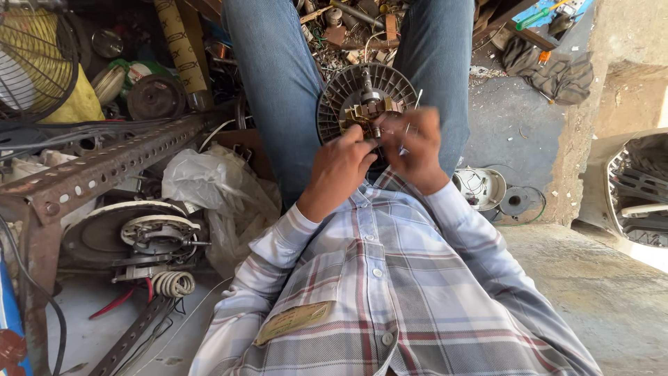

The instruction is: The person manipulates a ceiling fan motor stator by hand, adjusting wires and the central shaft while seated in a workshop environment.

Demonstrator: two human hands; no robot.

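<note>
Resting on the lap between both thighs, a round finned motor [362,97] is held, shaft end up. Left hand [339,170] is closed on its near edge, fingers curled at the brass windings [362,115] beside the shaft. Right hand [416,150] is blurred; fingers are pinched on a thin wire [410,115] rising just right of the windings. Left of the grip, a plastic bag [202,181] and rusty perforated angle bar [104,167] are noted.

left hand [339,169], right hand [416,147], gripping finned motor rotor [351,89]
</note>
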